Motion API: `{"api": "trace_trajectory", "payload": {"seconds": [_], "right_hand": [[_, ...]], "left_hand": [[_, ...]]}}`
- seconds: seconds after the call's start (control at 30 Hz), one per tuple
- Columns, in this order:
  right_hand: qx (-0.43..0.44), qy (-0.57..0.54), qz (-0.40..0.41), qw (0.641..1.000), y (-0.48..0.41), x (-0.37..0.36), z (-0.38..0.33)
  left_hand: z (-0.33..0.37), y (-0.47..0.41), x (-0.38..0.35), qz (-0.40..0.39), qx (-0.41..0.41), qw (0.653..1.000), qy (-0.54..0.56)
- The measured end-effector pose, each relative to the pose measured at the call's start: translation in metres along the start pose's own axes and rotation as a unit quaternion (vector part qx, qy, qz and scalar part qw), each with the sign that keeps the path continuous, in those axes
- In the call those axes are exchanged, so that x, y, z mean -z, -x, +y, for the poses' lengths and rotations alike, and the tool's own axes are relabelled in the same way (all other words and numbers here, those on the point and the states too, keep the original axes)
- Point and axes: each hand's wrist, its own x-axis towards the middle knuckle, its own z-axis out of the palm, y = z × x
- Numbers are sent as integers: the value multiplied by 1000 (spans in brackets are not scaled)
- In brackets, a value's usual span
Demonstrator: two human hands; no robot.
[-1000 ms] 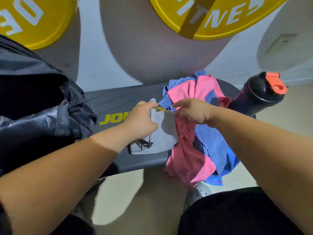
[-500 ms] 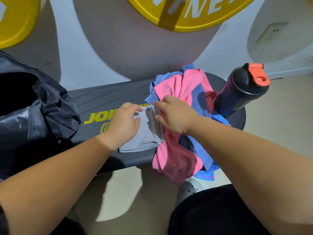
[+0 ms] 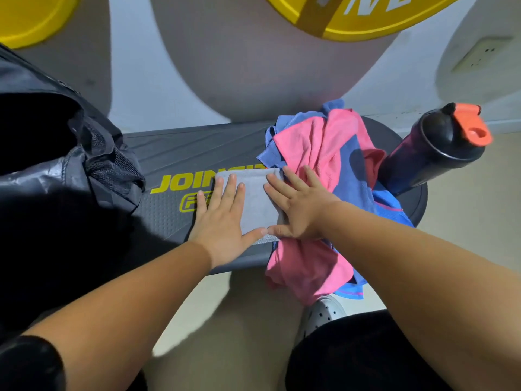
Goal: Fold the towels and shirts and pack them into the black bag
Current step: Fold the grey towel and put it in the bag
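Both hands have flattened since a moment ago: left hand [image 3: 222, 218] and right hand [image 3: 298, 210] press the folded grey towel [image 3: 255, 198] on the bench [image 3: 183, 153], fingers straight and spread. A pink-and-blue laundry pile [image 3: 313, 153] lies just right of it, the black bag [image 3: 56, 165] sits left, and a shaker bottle [image 3: 434, 153] stands far right.

A folded grey towel [image 3: 255, 201] is laid flat on a dark bench [image 3: 180, 153] marked with yellow lettering. It is pressed down by both hands, fingers straight and spread — the left hand [image 3: 221, 221] on its left part, the right hand [image 3: 298, 210] on its right edge, the two thumbs nearly touching. Just beside the towel, on the right, a pink cloth [image 3: 313, 153] and a blue cloth [image 3: 355, 179] are heaped together and draped over the bench's front edge. A black bag [image 3: 64, 170] is set on the left end, its mouth open. A dark shaker bottle [image 3: 434, 153] with an orange cap is seen at the right end. Yellow weight plates [image 3: 366, 18] are leaned against the wall behind.
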Motion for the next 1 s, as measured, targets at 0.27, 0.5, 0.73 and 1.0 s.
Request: {"api": "trace_trajectory", "payload": {"seconds": [0.27,0.5,0.73,1.0], "right_hand": [[56,-43,92,993,-38,17,-2],[41,-139,92,985,-45,22,-3],[71,-283,-61,954,-15,47,-29],[-52,-273,125,952,-32,39,-30]], "left_hand": [[-18,23,3,113,191,953,205],[-14,21,20,76,184,943,266],[-73,-7,42,155,129,922,331],[-92,-16,56,-45,25,991,123]]}}
